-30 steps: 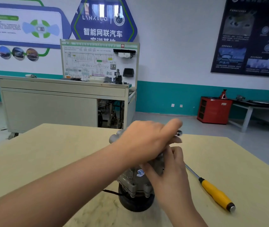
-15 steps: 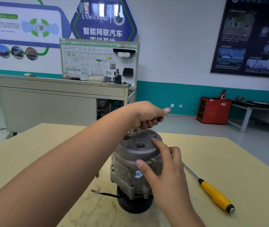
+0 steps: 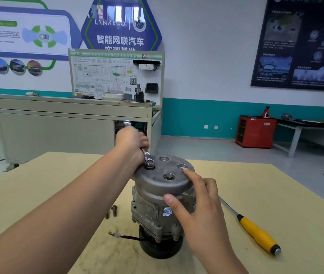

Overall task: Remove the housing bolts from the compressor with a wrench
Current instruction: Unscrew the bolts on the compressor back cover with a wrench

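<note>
The left hand (image 3: 131,143) has brought the gripped wrench (image 3: 147,156) onto a top bolt of the compressor (image 3: 157,210) standing on the table (image 3: 38,184), the right hand (image 3: 198,210) clasps its housing; two loose bolts (image 3: 113,209) lie beside, seemingly two remain.

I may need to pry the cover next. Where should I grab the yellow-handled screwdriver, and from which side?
Take the screwdriver by its thick yellow handle, from above with the right hand, which grips the compressor beside it. It lies flat on the table, thin shaft pointing toward the compressor, handle nearer you and unobstructed.
</note>
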`<state>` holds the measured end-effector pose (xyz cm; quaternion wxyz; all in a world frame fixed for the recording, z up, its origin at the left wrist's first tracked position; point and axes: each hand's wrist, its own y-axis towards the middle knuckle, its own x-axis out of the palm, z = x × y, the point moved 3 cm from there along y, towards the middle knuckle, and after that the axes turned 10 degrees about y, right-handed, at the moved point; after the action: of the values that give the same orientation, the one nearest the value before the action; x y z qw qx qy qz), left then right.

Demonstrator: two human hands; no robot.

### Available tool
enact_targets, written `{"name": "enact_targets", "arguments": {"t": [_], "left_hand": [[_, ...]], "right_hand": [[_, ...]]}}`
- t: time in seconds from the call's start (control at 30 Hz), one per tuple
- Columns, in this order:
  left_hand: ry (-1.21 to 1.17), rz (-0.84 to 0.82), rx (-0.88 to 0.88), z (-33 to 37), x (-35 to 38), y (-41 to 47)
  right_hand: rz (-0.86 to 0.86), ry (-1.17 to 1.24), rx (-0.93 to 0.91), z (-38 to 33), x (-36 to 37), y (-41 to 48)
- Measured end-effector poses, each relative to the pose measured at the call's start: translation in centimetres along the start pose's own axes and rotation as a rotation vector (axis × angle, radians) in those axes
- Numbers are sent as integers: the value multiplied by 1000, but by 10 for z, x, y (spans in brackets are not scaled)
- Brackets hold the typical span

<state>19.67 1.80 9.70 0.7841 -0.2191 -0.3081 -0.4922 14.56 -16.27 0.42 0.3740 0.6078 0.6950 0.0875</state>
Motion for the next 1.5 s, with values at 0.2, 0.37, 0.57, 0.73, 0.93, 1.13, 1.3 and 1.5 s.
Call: {"name": "enact_targets", "arguments": {"t": [0.2, 0.37, 0.57, 0.73, 0.93, 1.13, 1.3, 1.5], "left_hand": [[-57, 186, 484, 2, -28, -45], [111, 115, 842, -15, -41, -84], [608, -136, 1393, -44, -44, -109], [1289, -308, 1773, -53, -28, -112], [1745, -180, 1850, -57, 11, -118], [2042, -133, 1517, -57, 48, -108], [2149, -195, 1428, -65, 72, -81], [2098, -481, 800, -51, 87, -47]], "right_hand": [[14, -2, 18, -1, 1, -1], [4, -17, 38, -3, 0, -1], [5, -6, 37, -4, 0, -1], [19, -5, 29, -6, -1, -3], [63, 2, 48, -4, 1, 1], [47, 31, 48, -2, 1, -1], [42, 86, 49, -3, -2, 0], [37, -15, -38, -6, 0, 0]]}}
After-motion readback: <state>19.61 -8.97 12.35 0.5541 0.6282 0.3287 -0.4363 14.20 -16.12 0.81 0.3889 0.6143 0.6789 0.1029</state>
